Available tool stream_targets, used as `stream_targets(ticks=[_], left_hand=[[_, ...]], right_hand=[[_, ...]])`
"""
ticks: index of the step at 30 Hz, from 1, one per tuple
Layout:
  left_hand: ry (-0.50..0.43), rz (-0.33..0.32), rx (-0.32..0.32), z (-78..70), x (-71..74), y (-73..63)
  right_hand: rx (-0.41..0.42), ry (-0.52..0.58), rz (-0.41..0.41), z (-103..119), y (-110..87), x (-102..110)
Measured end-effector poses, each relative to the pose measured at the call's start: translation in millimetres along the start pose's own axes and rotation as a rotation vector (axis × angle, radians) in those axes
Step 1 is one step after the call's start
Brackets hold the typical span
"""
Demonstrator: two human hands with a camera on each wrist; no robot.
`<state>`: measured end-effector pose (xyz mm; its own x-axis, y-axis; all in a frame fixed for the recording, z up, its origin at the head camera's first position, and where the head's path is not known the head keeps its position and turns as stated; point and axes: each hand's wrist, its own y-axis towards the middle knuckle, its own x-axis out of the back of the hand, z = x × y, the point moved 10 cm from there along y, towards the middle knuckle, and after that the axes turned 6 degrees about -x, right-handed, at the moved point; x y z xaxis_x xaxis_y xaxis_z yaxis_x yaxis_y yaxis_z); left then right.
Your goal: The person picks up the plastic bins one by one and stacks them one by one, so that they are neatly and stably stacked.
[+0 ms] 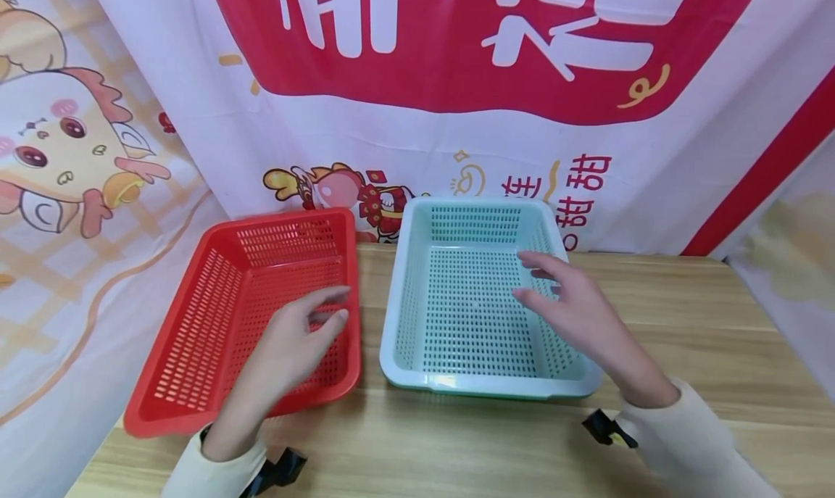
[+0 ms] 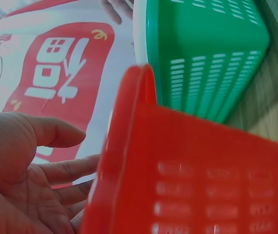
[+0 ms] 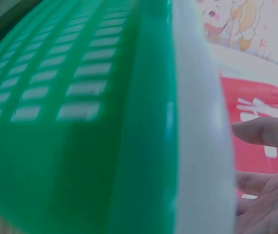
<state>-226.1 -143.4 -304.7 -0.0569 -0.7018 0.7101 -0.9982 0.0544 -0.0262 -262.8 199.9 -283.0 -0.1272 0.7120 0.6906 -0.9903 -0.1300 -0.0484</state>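
Observation:
A red plastic basket (image 1: 196, 317) with slotted walls stands on the left of the table. My left hand (image 1: 287, 349) hovers over its right side, fingers loosely bent and holding nothing. In the left wrist view, that hand (image 2: 27, 180) is beside the red rim (image 2: 124, 141). To the right stands a pale mint basket (image 1: 393, 309), its inside bare; green (image 2: 202, 53) shows on the outside below the pale rim. Over its right edge is my right hand (image 1: 574, 306), thumb and fingers apart with nothing between them. The right wrist view shows this hand (image 3: 270, 180) near the pale rim (image 3: 202, 122).
Both baskets rest on a wood-grain table (image 1: 704, 317). A white cloth with a red printed panel (image 1: 457, 63) hangs right behind them. Another cartoon-printed cloth (image 1: 85, 215) hangs along the left. A narrow strip of table separates the two baskets.

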Motion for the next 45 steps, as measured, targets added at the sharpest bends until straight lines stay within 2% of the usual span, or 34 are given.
stream_targets(ticks=[6,11,22,30,37,45], left_hand=[[0.034,-0.052,-0.028,10.0,12.8,-7.4],[0.047,-0.083,-0.029,20.9,20.6,-13.8],[0.096,-0.128,-0.024,50.3,48.5,-28.7],[0.132,-0.151,0.003,71.9,66.3,-37.5],[0.15,-0.217,0.004,89.6,79.8,-39.1],[0.163,-0.274,0.028,109.6,95.9,-43.0]], right_hand=[[0.067,0.053,-0.005,24.2,-1.4,-14.6],[0.089,0.088,0.022,37.7,-1.4,-31.5],[0.077,0.176,0.105,63.1,0.1,-69.5],[0.086,0.239,0.152,87.6,-0.9,-92.0],[0.065,0.341,0.196,101.3,-1.3,-114.4],[0.088,0.441,0.25,119.6,-1.3,-141.3]])
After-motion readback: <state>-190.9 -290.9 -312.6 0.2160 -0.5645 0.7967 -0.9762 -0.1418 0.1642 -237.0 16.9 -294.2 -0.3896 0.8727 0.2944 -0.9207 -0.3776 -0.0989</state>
